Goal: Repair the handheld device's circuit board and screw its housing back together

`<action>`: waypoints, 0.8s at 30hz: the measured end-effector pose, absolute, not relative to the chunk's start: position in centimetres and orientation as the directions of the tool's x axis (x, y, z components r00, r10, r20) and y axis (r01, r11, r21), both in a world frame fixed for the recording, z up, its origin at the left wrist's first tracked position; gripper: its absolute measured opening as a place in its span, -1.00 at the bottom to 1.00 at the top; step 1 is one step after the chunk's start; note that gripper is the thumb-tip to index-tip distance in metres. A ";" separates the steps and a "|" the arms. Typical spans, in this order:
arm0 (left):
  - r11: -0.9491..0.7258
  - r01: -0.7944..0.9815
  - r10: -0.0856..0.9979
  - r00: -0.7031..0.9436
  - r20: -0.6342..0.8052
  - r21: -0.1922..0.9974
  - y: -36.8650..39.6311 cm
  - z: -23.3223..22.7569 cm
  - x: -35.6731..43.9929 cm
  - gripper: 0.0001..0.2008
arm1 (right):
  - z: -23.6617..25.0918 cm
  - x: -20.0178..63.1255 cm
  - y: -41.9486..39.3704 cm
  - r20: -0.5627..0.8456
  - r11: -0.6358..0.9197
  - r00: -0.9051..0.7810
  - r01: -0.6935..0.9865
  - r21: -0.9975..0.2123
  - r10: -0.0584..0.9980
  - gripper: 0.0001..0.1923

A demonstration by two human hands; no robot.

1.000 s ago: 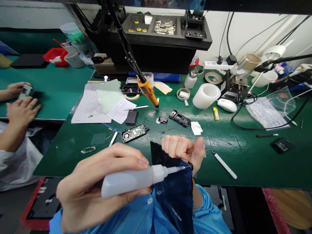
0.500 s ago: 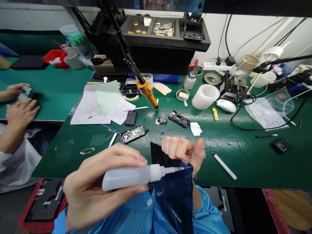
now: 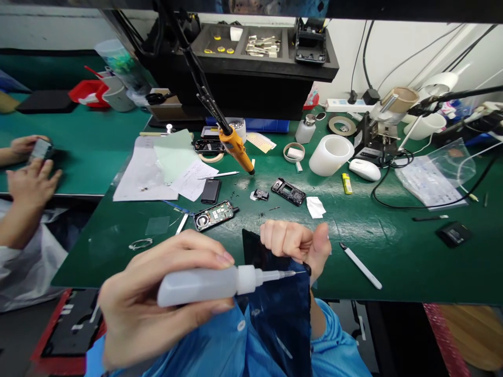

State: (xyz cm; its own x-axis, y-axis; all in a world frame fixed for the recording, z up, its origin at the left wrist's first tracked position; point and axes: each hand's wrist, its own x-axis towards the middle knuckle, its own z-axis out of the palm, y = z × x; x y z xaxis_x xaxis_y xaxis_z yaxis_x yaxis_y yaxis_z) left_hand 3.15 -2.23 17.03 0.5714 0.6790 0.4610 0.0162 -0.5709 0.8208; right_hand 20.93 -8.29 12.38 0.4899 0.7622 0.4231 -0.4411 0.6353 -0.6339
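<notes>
My left hand (image 3: 157, 298) is closed around a translucent white squeeze bottle (image 3: 196, 287) with a thin needle tip, fingers above and thumb below. The bottle lies nearly level, its needle pointing right. My right hand (image 3: 293, 242) is closed, knuckles up, on the upper right edge of a glossy dark sheet (image 3: 277, 309) that hangs in front of my blue clothing. Beside that hand's palm a small black part (image 3: 307, 269) shows at the sheet's edge, mostly hidden. The needle's end is close to it; I cannot tell whether they touch.
On the green bench lie an opened handset with a circuit board (image 3: 214, 215), a black housing (image 3: 288, 191) and a white-handled blade (image 3: 360, 266). An orange electric screwdriver (image 3: 236, 149) hangs above. A white cup (image 3: 330, 155) stands behind. At left, a co-worker's hands (image 3: 33, 180) hold a device.
My left hand and the squeeze bottle have shifted slightly left, drawing the needle back a little. My right hand and the dark sheet stay almost still.
</notes>
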 end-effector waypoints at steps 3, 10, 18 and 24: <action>-0.614 0.018 0.611 0.643 0.461 0.789 -1.2 17.5 2.3 -0.79 | 12.4 21.0 -8.3 0.428 0.645 0.501 -0.425 -0.636 0.752 -0.21; -0.557 0.056 0.699 0.570 0.432 0.829 -2.6 17.4 3.3 -0.82 | 12.7 20.7 -8.1 0.445 0.683 0.532 -0.429 -0.591 0.720 -0.25; -0.546 0.043 0.695 0.580 0.424 0.836 -2.9 16.8 3.7 -0.81 | 12.7 20.6 -8.1 0.438 0.666 0.514 -0.446 -0.598 0.738 -0.22; -0.537 0.056 0.707 0.575 0.413 0.842 -3.0 16.8 3.6 -0.81 | 12.6 21.1 -8.5 0.400 0.600 0.462 -0.462 -0.653 0.792 -0.21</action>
